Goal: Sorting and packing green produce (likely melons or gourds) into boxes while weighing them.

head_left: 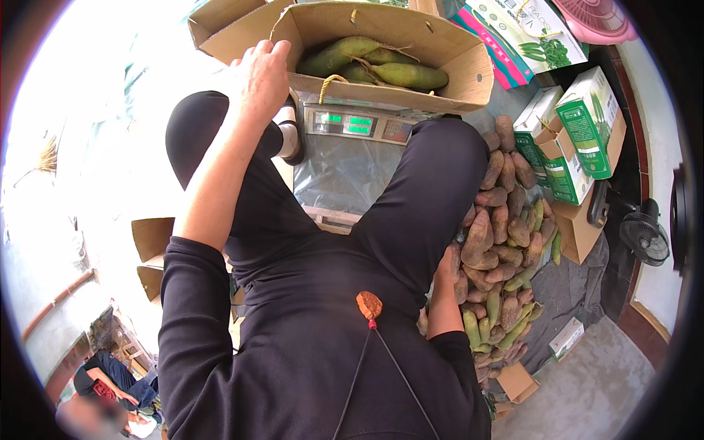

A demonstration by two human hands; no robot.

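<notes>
My left hand (262,73) grips the near-left rim of an open cardboard box (455,70) that holds several long green roots (411,73). The box stands on a digital scale (359,125) with a lit green display, in front of my knees. My right hand (445,268) reaches down beside my right thigh into a pile of reddish-brown and green roots (502,242). Its fingers are hidden behind my leg, so what it holds cannot be made out.
Green-and-white cartons (587,125) are stacked at the right, beyond the pile. A pink plastic basket (598,18) sits at the top right. A small black fan (645,236) stands by the right wall. Flat cardboard pieces (152,249) lie at the left. Another person (110,381) sits at the lower left.
</notes>
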